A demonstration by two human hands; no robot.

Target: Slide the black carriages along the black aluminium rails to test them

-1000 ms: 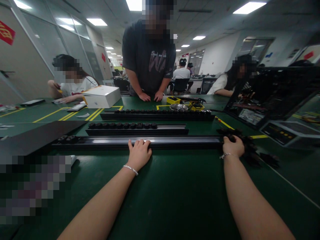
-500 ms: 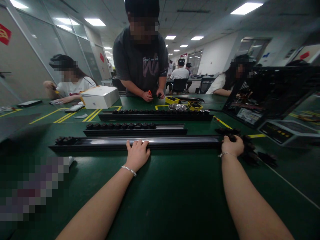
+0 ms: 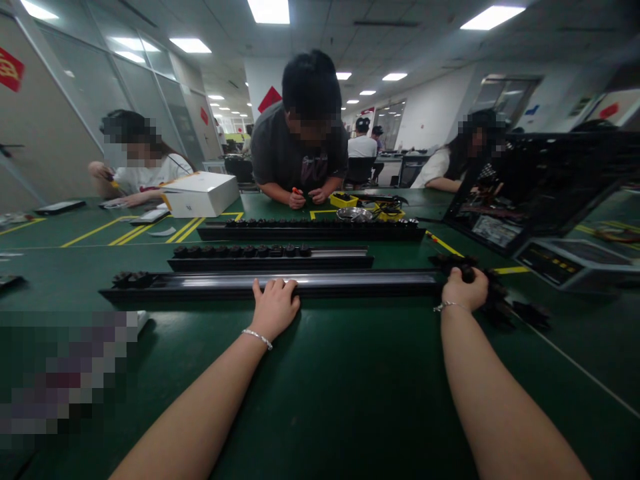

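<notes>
A long black rail [image 3: 350, 283] with a shiny metal channel lies across the green table. My left hand [image 3: 276, 308] rests on its near edge around the middle, fingers spread, holding nothing. At the rail's right end, my right hand [image 3: 465, 291] is closed round a small black knob-like part [image 3: 468, 274]. More dark parts [image 3: 500, 308] lie beside and behind that hand, too dark to make out singly. Several black parts [image 3: 131, 279] sit in the rail's left end. Behind it stands a shorter rail [image 3: 340, 261], partly filled with round black pieces [image 3: 250, 251].
A third rail [image 3: 310, 233] full of black parts lies farther back. Beyond it are yellow bins [image 3: 344, 200], a metal dish [image 3: 355, 214] and a white box [image 3: 201, 195]. An open black case [image 3: 530, 193] and a scale-like device [image 3: 575, 263] stand right. A co-worker [image 3: 300, 153] leans over the far side.
The co-worker opposite has bent down lower over the table. My left hand stays in place on the rail; my right hand has barely shifted, still holding the black part.
</notes>
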